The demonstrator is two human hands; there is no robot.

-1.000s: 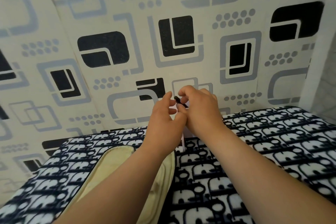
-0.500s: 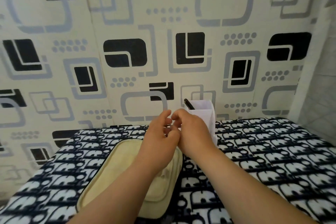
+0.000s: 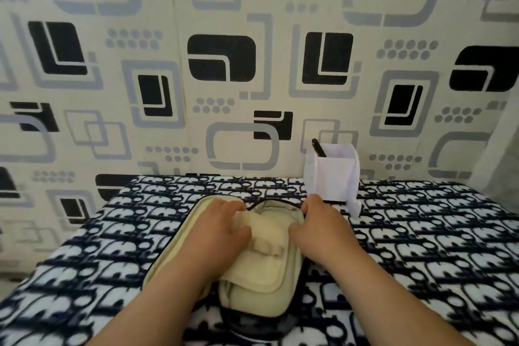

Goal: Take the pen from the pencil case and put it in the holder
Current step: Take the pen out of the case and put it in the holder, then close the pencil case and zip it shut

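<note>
Pen (image 3: 318, 148) stands in holder (image 3: 331, 177). My left hand (image 3: 222, 222) and right hand (image 3: 323, 222) both grip the pencil case (image 3: 264, 270) flap.

Patterned cloth (image 3: 421, 233), dark navy with white repeating motif, covers work surface from 3 to 9 o'clock and down to 6. Wallpaper (image 3: 224, 22), cream with black and grey rounded-square shapes and dot clusters, fills 9 through 12 to 3 o'clock. Slight blur.
</note>
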